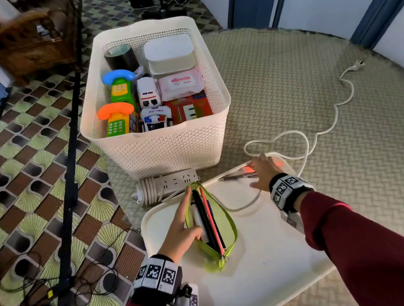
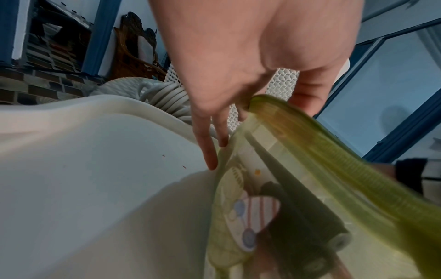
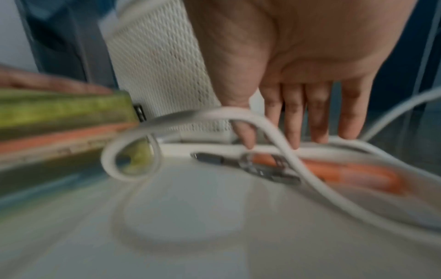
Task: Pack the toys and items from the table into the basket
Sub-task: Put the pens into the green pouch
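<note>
Left fingers (image 1: 186, 207) spreading open lime-green mesh pencil case (image 1: 224, 229) (pens inside); right hand (image 1: 263, 173) flat, fingers straight, over pens (image 1: 237, 177).

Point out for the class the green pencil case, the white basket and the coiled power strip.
green pencil case (image 1: 224, 229): head view, its right fabric side.
white basket (image 1: 170, 149): head view, its front wall.
coiled power strip (image 1: 176, 180): head view, its socket face.

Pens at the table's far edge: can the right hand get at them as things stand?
Probably yes. The right hand is open just above the pens; only a loose white cable loops across them, which may snag.
</note>
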### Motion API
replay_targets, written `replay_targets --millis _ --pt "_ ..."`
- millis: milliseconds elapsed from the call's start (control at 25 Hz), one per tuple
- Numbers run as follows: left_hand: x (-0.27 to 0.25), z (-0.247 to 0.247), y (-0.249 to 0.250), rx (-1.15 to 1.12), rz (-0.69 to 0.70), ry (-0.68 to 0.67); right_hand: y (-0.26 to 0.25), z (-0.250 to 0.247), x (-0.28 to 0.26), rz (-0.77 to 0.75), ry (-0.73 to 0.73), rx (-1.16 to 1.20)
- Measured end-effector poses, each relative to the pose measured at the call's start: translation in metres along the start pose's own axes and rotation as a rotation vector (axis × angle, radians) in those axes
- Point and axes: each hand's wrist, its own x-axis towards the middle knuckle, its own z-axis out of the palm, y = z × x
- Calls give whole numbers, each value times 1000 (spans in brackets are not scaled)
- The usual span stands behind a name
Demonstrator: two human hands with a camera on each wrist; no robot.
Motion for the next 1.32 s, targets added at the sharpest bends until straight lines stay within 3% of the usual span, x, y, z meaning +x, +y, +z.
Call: replay_targets --millis 320,440,600,680,760,800,880,1000,1160,1320 --pt "1 -2 0 38 -10 9 -5 18 -14 6 -33 -140" --pt "-1 -4 -2 44 -3 7 -5 4 -27 -1 39 209" --pt "-6 -3 2 39 -2 9 -37 -23 -57 -102 370 839" --pt "-8 -1 2 51 -2 9 -64 -30 -79 -190 333 1102" --pt "-9 -1 2 42 -19 -2 -84 -23 -96 -246 153 1247" --pt "-10 -2 0 36 -31 -1 -91 -16 -104 -248 58 1192" --pt "-11 -4 -4 24 -54 28 -97 3 -117 -229 -100 864" --pt "-12 -6 -9 15 -50 23 -98 27 -130 -234 -231 577" --pt "-15 -8 -8 1 -39 36 -98 26 -133 -213 -48 631" --pt "-22 -7 -11 -2 -22 71 -95 27 -131 -204 -78 643"
